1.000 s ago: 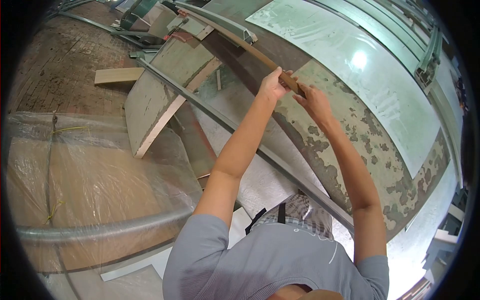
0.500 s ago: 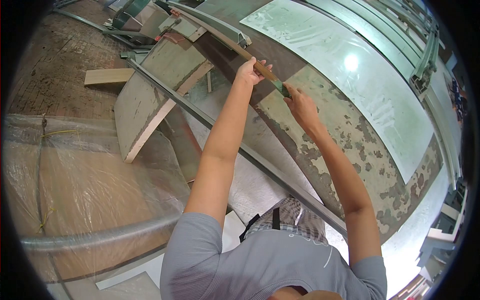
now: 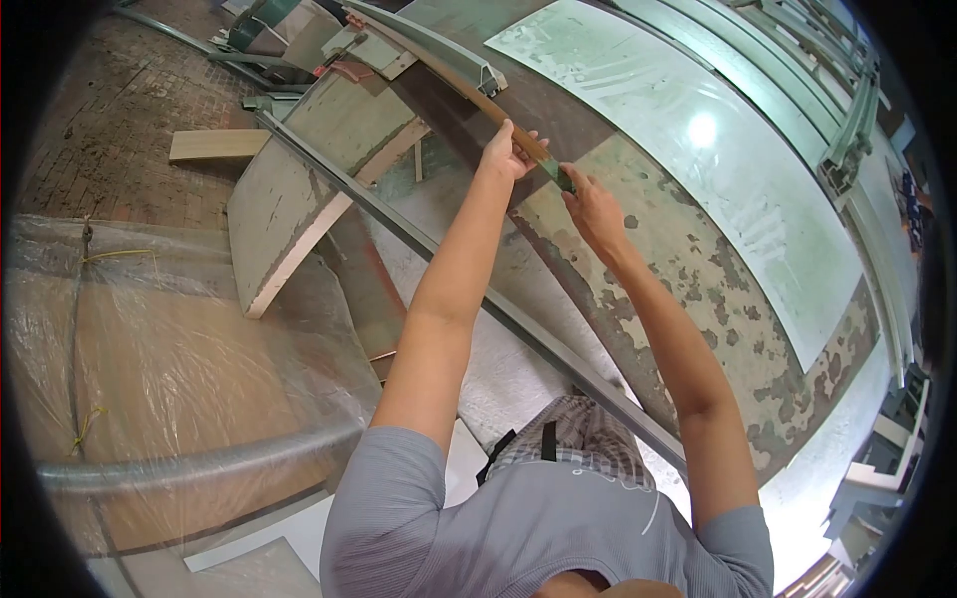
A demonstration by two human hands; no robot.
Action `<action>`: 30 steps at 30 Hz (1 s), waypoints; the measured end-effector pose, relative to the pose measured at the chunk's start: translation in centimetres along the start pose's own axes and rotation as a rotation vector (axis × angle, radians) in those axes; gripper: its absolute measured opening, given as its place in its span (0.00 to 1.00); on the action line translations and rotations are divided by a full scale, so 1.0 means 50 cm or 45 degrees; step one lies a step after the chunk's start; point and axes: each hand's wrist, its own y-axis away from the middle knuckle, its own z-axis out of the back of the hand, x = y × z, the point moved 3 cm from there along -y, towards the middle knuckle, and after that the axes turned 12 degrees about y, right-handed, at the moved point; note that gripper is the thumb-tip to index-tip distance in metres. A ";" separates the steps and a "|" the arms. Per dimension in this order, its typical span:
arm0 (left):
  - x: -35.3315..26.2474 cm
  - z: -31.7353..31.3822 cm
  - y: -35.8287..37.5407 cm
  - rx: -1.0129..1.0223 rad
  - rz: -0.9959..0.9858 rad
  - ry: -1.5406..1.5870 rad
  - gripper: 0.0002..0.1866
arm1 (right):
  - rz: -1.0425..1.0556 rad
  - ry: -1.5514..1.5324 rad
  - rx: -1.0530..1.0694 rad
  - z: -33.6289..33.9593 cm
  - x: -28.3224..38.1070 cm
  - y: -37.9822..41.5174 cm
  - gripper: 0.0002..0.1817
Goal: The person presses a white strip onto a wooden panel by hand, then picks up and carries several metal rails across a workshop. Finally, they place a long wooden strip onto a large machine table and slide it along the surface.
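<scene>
A wide pale green board (image 3: 718,169) fills the far right of the scene, and near it lies a worn panel (image 3: 698,289) with flaking, patchy paint. On the left a big bundle wrapped in clear plastic sheet (image 3: 179,349) holds flat brown boards; yellow string (image 3: 95,424) shows through the wrap, and a grey pipe (image 3: 199,463) runs along its near edge. A long grey metal bar (image 3: 478,289) crosses the middle from far left to near right. Left of the bar, a thick slab (image 3: 299,199) with a pale edge leans tilted, and a short plank (image 3: 214,145) lies on the brick floor (image 3: 110,120) far left.

The smallest thing is the thin brown strip (image 3: 469,90), which runs from the far left down toward the middle, above the worn panel. The left hand (image 3: 508,151) is clenched around the strip from below. The right hand (image 3: 590,211) pinches the strip's near end, where it looks greenish, between thumb and fingertips. Both arms reach out from grey short sleeves.
</scene>
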 end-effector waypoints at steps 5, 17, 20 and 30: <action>-0.002 0.001 0.043 0.019 -0.002 -0.067 0.20 | 0.048 0.011 -0.063 -0.005 -0.016 -0.008 0.22; -0.085 -0.025 -0.093 0.036 0.003 -0.015 0.19 | -0.058 0.008 0.001 0.011 -0.033 -0.054 0.23; -0.113 0.002 -0.137 0.081 -0.026 -0.138 0.17 | -0.035 -0.005 0.032 -0.014 -0.028 -0.079 0.23; -0.257 -0.023 -0.221 -0.007 -0.291 -0.636 0.20 | -0.045 -0.030 -0.049 -0.096 0.049 -0.210 0.22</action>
